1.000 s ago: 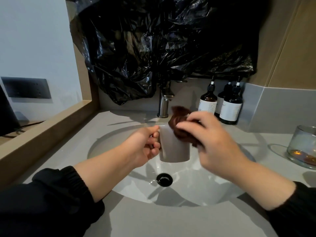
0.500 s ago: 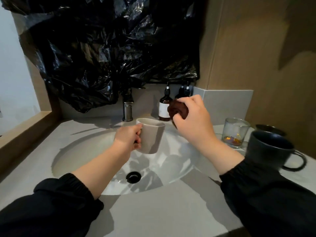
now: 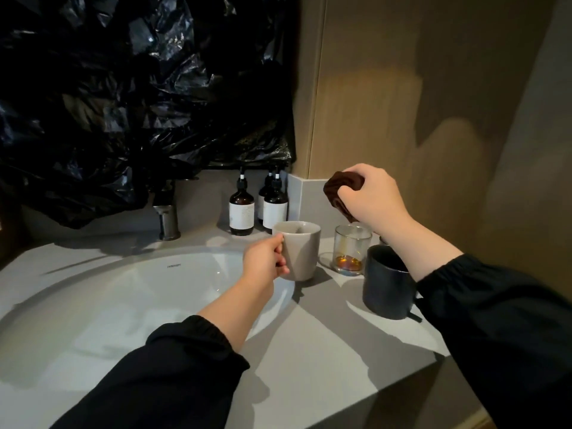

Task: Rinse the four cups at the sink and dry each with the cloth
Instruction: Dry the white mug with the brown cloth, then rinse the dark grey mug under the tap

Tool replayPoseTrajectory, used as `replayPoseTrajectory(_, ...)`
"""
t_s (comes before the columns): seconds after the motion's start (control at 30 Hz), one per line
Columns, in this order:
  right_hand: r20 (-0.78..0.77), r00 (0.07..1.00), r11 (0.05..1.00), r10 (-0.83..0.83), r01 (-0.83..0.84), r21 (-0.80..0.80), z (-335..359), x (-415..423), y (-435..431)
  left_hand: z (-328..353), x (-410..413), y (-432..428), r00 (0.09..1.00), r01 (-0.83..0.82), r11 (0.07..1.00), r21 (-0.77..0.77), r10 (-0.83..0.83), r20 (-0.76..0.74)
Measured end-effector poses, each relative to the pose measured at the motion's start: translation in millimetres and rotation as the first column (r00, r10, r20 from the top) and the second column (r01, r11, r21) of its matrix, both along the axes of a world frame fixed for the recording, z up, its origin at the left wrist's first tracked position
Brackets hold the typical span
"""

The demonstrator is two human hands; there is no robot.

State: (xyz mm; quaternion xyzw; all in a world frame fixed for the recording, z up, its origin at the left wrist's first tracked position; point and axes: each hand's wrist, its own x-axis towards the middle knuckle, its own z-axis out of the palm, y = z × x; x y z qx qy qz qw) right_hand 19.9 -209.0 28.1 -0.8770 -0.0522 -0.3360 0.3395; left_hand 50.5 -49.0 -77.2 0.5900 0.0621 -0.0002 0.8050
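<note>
1. Step in hand, by my reading: set the grey cup (image 3: 301, 249) down on the counter (image 3: 325, 329) to the right of the sink (image 3: 130, 283), beside the others. It looks to be either just touching the counter or just above it; I cannot tell which.
2. To do it well: lower it flat on its base and keep it upright. Land it on the bare patch left of the glass tumbler (image 3: 351, 250) and behind the black mug (image 3: 387, 281), clear of the basin rim. Let go of the handle only once the base sits square.
3. Keep the cloth (image 3: 342, 193) high, as it is, so it does not drag over the tumbler beneath it.
4. Left hand (image 3: 266, 261): fingers curled shut around the handle on the cup's left side, thumb on top. The cup body stands just right of the knuckles, mouth up.
5. Right hand (image 3: 371, 199): fingers bunched tight on the dark brown cloth, which bulges out to the left of the fingertips. It hangs above the tumbler and well apart from the grey cup.
6. A fourth cup is hidden behind the right forearm, with only a sliver visible.
</note>
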Motion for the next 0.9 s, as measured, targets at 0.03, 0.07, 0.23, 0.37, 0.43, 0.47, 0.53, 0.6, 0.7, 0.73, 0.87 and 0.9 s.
replayPoseTrajectory(0.03,-0.008,1.0,1.0,-0.008,0.008,0.021,-1,1,-9,-1,2,-6,1.0,0.012,1.0,0.013,-0.012,0.001)
replayPoseTrajectory(0.07,-0.019,1.0,0.999,-0.016,0.016,0.04,-3,2,-18,-2,3,-11,1.0,0.022,0.999,0.026,-0.022,0.002)
replayPoseTrajectory(0.23,-0.036,0.997,0.991,-0.071,0.074,0.113,-16,6,-46,-5,1,-27,0.999,0.034,0.997,0.066,-0.035,0.005)
replayPoseTrajectory(0.37,-0.027,0.996,0.989,-0.082,0.085,0.121,-22,4,-57,-10,-1,-31,0.998,0.055,0.997,0.052,-0.055,-0.011)
replayPoseTrajectory(0.43,-0.016,0.997,0.988,-0.081,0.082,0.129,-24,4,-59,-13,0,-33,0.997,0.081,0.996,0.034,-0.08,-0.021)
replayPoseTrajectory(0.47,-0.013,0.997,0.988,-0.079,0.08,0.133,-25,4,-60,-14,0,-33,0.995,0.095,0.995,0.035,-0.094,-0.025)
replayPoseTrajectory(0.53,-0.013,0.997,0.988,-0.072,0.073,0.138,-26,5,-59,-13,2,-33,0.993,0.118,0.992,0.051,-0.118,-0.016)
replayPoseTrajectory(0.6,-0.011,0.998,0.989,-0.061,0.062,0.132,-28,4,-59,-12,2,-33,0.993,0.117,0.984,0.133,-0.12,0.012)
replayPoseTrajectory(0.7,-0.001,0.999,0.99,-0.05,0.05,0.129,-30,-2,-64,-7,-4,-26,0.974,-0.042,0.83,0.556,-0.091,0.209)
replayPoseTrajectory(0.73,0.017,0.998,0.99,-0.055,0.052,0.134,-30,-5,-68,-5,-9,-23,0.939,-0.197,0.715,0.67,-0.059,0.339)
replayPoseTrajectory(0.87,0.148,0.981,0.973,-0.128,0.095,0.212,-34,-25,-97,9,-45,-36,0.659,-0.483,0.605,0.633,-0.224,0.718)
replayPoseTrajectory(0.9,0.158,0.975,0.967,-0.154,0.115,0.229,-37,-31,-107,9,-59,-50,0.684,-0.341,0.655,0.674,-0.319,0.656)
